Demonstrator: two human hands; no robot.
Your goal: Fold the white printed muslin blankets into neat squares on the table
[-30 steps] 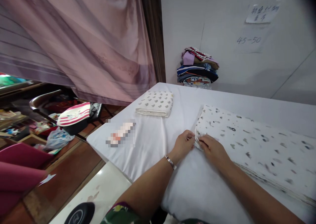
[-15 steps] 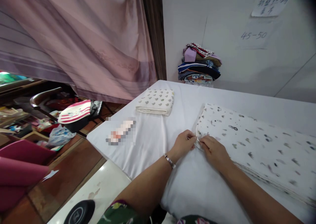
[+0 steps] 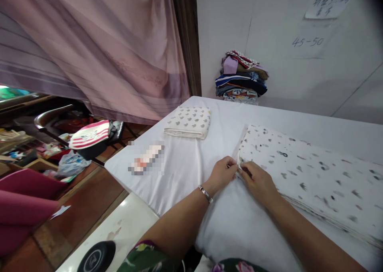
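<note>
A long folded white cloth (image 3: 302, 172) with a grey-green print lies across the right side of the table. At its near left corner my left hand (image 3: 223, 172) pinches the layered edge, fingers closed. My right hand (image 3: 259, 180) grips the same corner just beside it, thumb and fingers together. The fingertips of both hands nearly meet and hide the bit of cloth between them. Farther back on the table sits a smaller folded cloth (image 3: 188, 123) with a grey-green print, apart from both hands.
White fabric covers the table (image 3: 179, 176). A pixelated flat item (image 3: 146, 159) lies near its left edge. A pile of folded clothes (image 3: 241, 78) stands against the wall. At lower left are a black round object (image 3: 97, 257) and a chair (image 3: 56, 116); a pink curtain (image 3: 134, 44) hangs behind.
My right fingers have shifted slightly up and left along the pinched corner. Both hands stay on the cloth, which lies in the same place.
</note>
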